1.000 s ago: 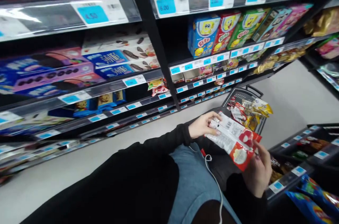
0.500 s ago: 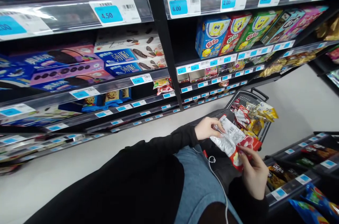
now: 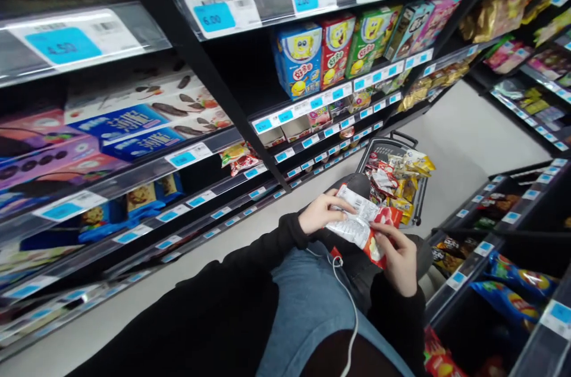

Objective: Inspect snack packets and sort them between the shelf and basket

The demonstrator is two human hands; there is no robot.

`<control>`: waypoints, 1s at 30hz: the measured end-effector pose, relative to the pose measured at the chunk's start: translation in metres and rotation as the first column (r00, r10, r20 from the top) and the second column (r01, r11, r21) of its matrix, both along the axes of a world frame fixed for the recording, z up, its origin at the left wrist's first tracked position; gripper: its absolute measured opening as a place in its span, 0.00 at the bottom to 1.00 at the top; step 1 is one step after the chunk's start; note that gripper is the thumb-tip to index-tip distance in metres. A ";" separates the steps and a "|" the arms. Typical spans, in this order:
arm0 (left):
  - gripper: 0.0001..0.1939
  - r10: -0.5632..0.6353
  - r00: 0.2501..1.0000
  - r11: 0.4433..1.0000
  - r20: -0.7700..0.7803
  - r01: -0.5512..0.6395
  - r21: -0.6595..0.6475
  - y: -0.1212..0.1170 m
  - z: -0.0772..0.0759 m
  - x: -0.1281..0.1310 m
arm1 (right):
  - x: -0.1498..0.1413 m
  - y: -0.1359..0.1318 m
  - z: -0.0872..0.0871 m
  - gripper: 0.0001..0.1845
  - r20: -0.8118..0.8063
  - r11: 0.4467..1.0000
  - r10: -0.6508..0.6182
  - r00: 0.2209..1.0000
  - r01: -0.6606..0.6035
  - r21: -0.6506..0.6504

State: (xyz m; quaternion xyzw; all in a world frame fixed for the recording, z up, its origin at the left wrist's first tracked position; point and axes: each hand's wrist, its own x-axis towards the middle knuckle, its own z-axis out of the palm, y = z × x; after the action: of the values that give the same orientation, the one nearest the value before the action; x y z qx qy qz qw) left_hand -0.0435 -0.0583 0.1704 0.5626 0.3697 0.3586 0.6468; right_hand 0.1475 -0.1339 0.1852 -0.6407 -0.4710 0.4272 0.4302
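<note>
A red and silver snack packet [image 3: 362, 223] is held in front of my lap, its printed silver back facing up. My left hand [image 3: 320, 212] grips its upper left edge with curled fingers. My right hand [image 3: 398, 259] pinches its lower right end. Just beyond them a dark shopping basket [image 3: 389, 147] stands on the pale floor, filled with several snack packets [image 3: 398, 176]. A white cable [image 3: 344, 288] runs down over my jeans.
Black shelves with blue price tags line the left side, holding cookie boxes [image 3: 129, 125] and cartoon snack boxes [image 3: 312, 56]. Lower shelves with chip bags [image 3: 513, 288] stand at the right. The pale floor [image 3: 464, 133] forms an aisle running away between them.
The view has swung, so hands and basket sit further left in the picture. The packet has been drawn closer and folded a little, with my right hand now gripping it higher.
</note>
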 end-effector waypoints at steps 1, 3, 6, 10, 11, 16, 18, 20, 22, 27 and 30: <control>0.08 0.018 1.000 1.000 -0.015 -0.019 -0.014 -0.001 0.000 0.002 | -0.001 0.000 0.002 0.11 0.004 1.000 0.020 1.000 -0.020 0.003; 0.12 0.038 0.998 0.998 -0.050 -0.040 -0.045 -0.003 0.000 0.006 | -0.002 0.000 0.004 0.12 0.005 0.998 0.065 0.998 -0.065 0.003; 0.14 0.062 0.996 0.992 -0.066 -0.069 -0.101 -0.006 0.000 0.012 | -0.002 0.000 0.003 0.12 -0.022 0.995 0.103 0.994 -0.103 -0.011; 0.08 0.130 0.985 0.983 -0.116 -0.143 -0.117 -0.007 0.000 0.018 | -0.001 -0.001 -0.008 0.09 -0.102 0.998 0.036 0.994 -0.040 -0.040; 0.07 0.133 0.982 0.984 -0.136 -0.148 -0.102 -0.007 0.000 0.019 | -0.001 -0.001 -0.010 0.09 -0.124 0.999 0.017 0.992 -0.023 -0.043; 0.16 0.094 0.990 0.995 -0.110 -0.097 -0.022 -0.003 0.002 0.018 | 0.003 -0.004 -0.005 0.08 -0.132 1.000 -0.002 0.991 0.001 -0.007; 0.15 0.097 0.993 0.995 -0.065 -0.098 -0.015 -0.003 0.003 0.017 | 0.006 -0.005 0.000 0.08 -0.100 1.000 0.003 0.995 -0.002 0.017; 0.10 0.113 0.993 0.992 -0.019 -0.114 -0.054 -0.004 0.004 0.019 | 0.009 -0.007 0.003 0.09 -0.077 0.999 0.014 0.997 -0.011 0.040; 0.09 0.182 0.983 0.977 0.008 -0.180 -0.113 -0.006 0.005 0.022 | 0.012 -0.009 0.004 0.09 -0.056 0.996 0.044 0.997 -0.039 0.079; 0.25 0.331 0.938 0.894 0.099 -0.279 -0.351 -0.008 0.011 0.028 | 0.012 -0.012 -0.002 0.10 -0.025 0.987 0.028 0.999 -0.024 0.160; 0.28 0.299 0.947 0.845 0.117 -0.206 -0.494 -0.006 0.011 0.026 | 0.007 -0.012 -0.013 0.26 -0.152 0.982 -0.139 0.979 0.156 0.103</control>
State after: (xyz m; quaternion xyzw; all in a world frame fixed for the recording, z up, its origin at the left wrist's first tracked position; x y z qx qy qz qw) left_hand -0.0174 -0.0641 0.1814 0.2960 0.4541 0.3907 0.7440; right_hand 0.1548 -0.1458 0.1723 -0.6157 -0.4137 0.4113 0.5297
